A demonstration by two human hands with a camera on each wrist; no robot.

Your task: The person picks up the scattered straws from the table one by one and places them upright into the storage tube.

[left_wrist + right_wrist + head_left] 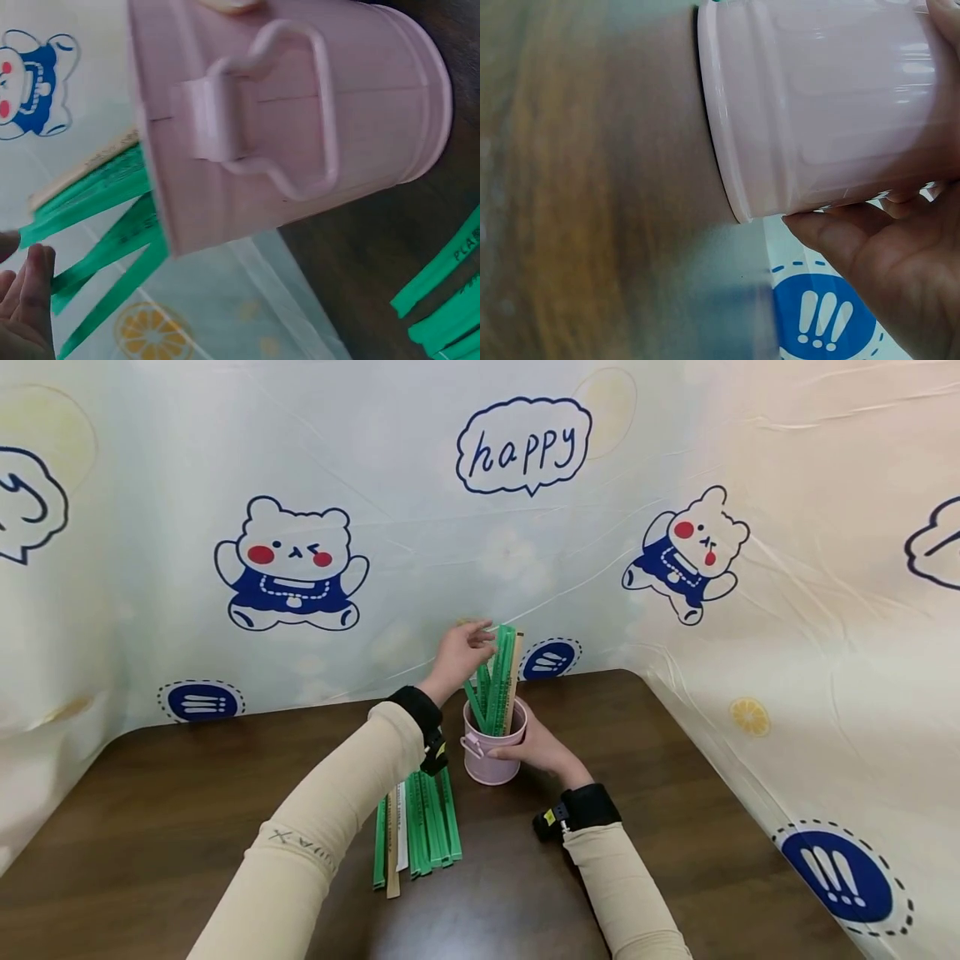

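A pink metal pail (491, 768) with a small side handle (326, 112) stands upright near the back of the table. Several long, thin green packets (497, 693) with print and a tan one (513, 681) lean inside it, their upper ends sticking out above the rim. My right hand (543, 747) grips the pail from the right, with the thumb across its front and fingers (840, 232) around its wall. At the top of the packets is my left hand (461, 652), its fingers loosely spread. In the left wrist view, thumb and fingertips (37, 270) are apart, right at the green ends.
Left of the pail, under my left forearm, lies a row of more green packets (431, 822), with a tan one (393, 852) and a white one (402, 835) among them. A printed sheet (420, 543) with cartoon bears rises behind the dark wooden table (225, 810).
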